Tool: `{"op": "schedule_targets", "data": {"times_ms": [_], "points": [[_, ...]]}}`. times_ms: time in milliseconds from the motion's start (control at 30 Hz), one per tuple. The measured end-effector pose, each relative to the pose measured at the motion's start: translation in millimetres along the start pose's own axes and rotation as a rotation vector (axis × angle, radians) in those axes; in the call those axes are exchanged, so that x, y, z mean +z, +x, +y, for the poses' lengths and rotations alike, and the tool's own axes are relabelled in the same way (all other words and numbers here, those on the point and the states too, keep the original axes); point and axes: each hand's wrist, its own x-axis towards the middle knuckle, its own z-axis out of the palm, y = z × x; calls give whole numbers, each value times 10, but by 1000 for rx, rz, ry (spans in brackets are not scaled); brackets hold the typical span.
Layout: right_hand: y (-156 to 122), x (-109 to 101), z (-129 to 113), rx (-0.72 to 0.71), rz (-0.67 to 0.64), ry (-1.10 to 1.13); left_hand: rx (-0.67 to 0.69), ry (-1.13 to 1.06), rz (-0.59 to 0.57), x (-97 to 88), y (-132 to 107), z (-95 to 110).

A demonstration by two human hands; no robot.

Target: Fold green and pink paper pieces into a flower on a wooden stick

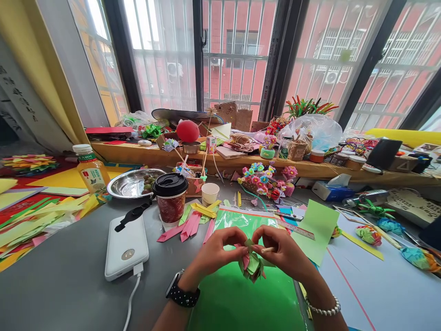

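Note:
Both hands meet over a green plastic folder (pixel 220 299) on the grey table. Between them hangs a folded-paper flower (pixel 254 266) in light green and pink. My left hand (pixel 220 250) pinches its upper edge between thumb and index finger. From the other side, my right hand (pixel 280 253) grips the same piece with thumb and fingertips, and a small pale stick-like tip pokes out near its thumb. Folded pink strips (pixel 191 226) and yellow strips (pixel 206 210) lie just beyond the left hand. A light green paper sheet (pixel 317 230) lies to the right of the right hand.
On the left are a white power bank (pixel 127 248) with cable, a lidded coffee cup (pixel 170 200), a steel bowl (pixel 120 184) of fruit and a drink bottle (pixel 91 172). A paper cup (pixel 210 194) stands behind. Finished paper pieces (pixel 368 234) lie at right; a cluttered ledge runs under the windows.

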Motion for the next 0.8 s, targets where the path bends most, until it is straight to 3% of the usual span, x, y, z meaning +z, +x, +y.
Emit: {"op": "schedule_targets", "data": {"times_ms": [233,800], "points": [[19,10,-4,41,26,-3,10,20,52,2,9,15],[42,45,44,-69,105,-188,14,39,90,3,13,-9]]}}
